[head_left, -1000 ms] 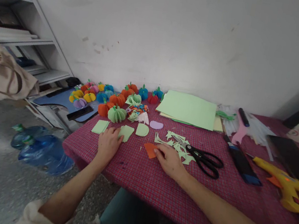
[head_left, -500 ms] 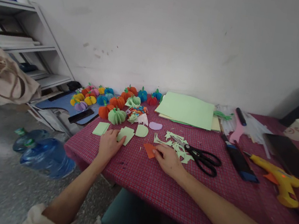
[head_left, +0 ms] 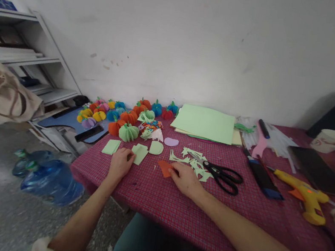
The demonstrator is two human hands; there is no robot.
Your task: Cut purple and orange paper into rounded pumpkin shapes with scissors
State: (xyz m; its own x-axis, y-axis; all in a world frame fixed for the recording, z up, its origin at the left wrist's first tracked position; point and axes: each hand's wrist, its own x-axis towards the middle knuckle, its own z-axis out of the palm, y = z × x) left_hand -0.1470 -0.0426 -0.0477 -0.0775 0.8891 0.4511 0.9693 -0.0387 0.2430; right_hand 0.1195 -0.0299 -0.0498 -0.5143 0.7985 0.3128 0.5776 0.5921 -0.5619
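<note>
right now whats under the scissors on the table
The black-handled scissors lie across a scatter of light green paper scraps, on the red checked tablecloth. The blades cover some of the scraps, so anything beneath those stays hidden.

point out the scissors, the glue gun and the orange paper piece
scissors (head_left: 222, 177), head view, on the black handles
glue gun (head_left: 304, 194), head view, on the yellow body
orange paper piece (head_left: 165, 168), head view, on its bare middle

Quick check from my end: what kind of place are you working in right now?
Probably a home or small workshop craft table. A red checked tablecloth carries rows of paper pumpkins, green paper sheets, black scissors and a yellow glue gun. The left hand rests by green cut pieces.
</note>
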